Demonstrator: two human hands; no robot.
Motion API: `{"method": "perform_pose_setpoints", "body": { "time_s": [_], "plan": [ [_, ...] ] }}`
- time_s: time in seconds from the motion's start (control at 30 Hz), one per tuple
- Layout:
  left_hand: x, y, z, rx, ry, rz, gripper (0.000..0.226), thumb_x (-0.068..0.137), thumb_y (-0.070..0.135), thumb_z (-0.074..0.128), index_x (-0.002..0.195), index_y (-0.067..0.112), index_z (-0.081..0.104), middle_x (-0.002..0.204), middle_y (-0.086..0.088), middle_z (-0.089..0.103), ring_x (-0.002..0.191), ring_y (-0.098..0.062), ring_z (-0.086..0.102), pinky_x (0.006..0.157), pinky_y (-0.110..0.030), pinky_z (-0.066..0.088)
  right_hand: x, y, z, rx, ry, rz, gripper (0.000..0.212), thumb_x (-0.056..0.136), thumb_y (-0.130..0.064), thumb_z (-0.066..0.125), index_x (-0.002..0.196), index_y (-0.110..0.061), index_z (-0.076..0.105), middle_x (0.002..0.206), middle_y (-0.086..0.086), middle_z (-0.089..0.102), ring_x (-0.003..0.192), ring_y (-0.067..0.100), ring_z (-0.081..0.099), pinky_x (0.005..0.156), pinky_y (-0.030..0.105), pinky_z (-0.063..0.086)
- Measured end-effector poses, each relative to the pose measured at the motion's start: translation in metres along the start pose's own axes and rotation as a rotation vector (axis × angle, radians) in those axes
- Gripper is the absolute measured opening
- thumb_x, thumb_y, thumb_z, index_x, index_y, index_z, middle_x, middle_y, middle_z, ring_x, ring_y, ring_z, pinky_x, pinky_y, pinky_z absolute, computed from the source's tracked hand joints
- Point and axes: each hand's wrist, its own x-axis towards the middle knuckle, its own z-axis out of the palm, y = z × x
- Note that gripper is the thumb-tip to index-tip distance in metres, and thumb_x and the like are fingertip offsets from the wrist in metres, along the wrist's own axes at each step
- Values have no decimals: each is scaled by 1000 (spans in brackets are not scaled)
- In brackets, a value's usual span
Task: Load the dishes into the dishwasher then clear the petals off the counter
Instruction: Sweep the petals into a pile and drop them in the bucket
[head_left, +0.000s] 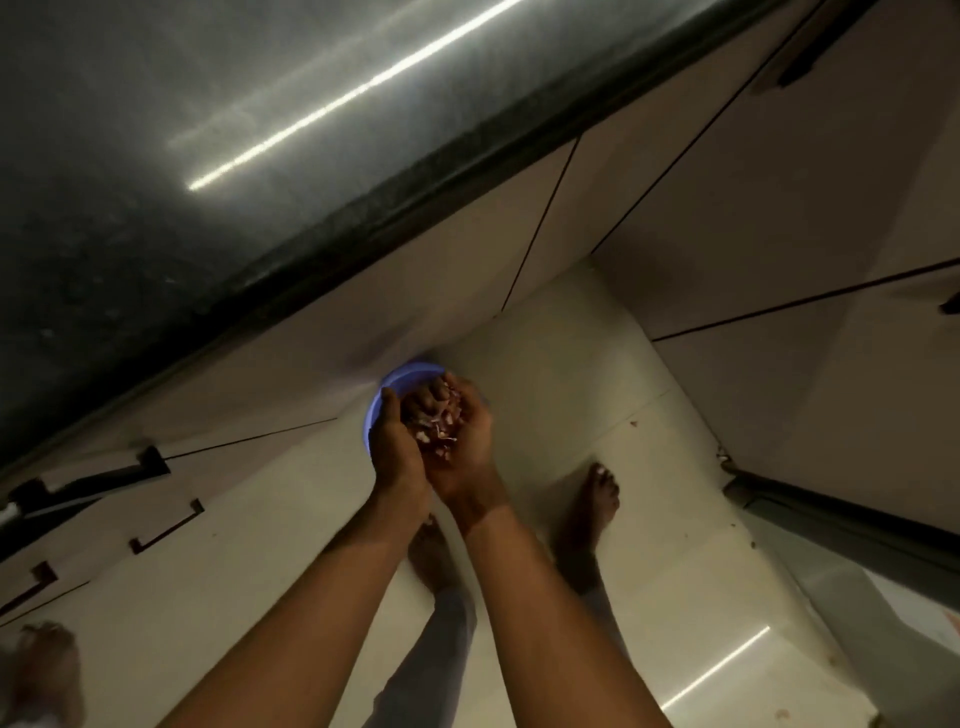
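- Cupping both palms together, you hold a heap of petals (435, 432) over a blue bin (387, 391) on the floor tiles (571, 364); judged from this, the petal-clearing step is in hand, at the dump.
- Far left: dark counter (156, 182), its glossy top showing no petals in the part visible. Its front edge runs diagonally above the drawer fronts (156, 499).
- Left hand (393, 441): fingers curled up as one wall of the cup, edge pressed against the other hand.
- Right hand (467, 441): palm up, fingers curled, carrying most of the heap.
- Bin sits just beyond and under your hands, tight against the cabinet base; only its left rim shows.
- Next move likely calls for parting or tipping the palms squarely over the opening, low, so nothing drifts.
- Right: open floor, your bare foot (597, 499) near, a few specks on the tiles.
- Far right: a low metal edge, possibly the dishwasher door; cannot tell. Mind it when stepping back.
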Motion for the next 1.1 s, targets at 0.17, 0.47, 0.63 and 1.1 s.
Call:
{"method": "perform_pose_setpoints", "body": {
  "time_s": [0.17, 0.47, 0.63, 1.1],
  "plan": [
    [61, -25, -31, 145, 82, -86, 58, 110, 43, 31, 129, -4, 60, 116, -19, 65, 95, -27, 66, 89, -36, 50, 63, 35, -51, -211, 223, -80, 33, 84, -32, 72, 105, -7, 70, 106, 21, 65, 101, 36, 65, 113, 55, 44],
    [129, -58, -46, 334, -27, -190, 68, 109, 50, 18, 145, -1, 46, 145, -21, 52, 132, -34, 51, 95, -36, 44, 122, 53, -129, -374, 485, -107, 21, 98, -17, 55, 103, -12, 75, 88, 3, 75, 87, 22, 68, 86, 41, 56],
    [136, -63, -60, 383, 40, -209, 72, 108, 54, 22, 156, 1, 29, 159, -16, 34, 147, -34, 34, 118, -45, 29, 118, 57, -133, -339, 482, -53, 25, 105, -28, 49, 127, -22, 61, 123, 0, 64, 111, 18, 57, 94, 41, 47],
    [54, -29, -43, 353, 24, -166, 77, 104, 62, 26, 158, 8, 27, 163, -15, 26, 150, -27, 28, 122, -45, 22, 57, 24, -81, -578, 678, -220, 29, 106, -27, 51, 106, -8, 73, 101, 9, 70, 104, 34, 67, 93, 48, 57]
  ]
}}
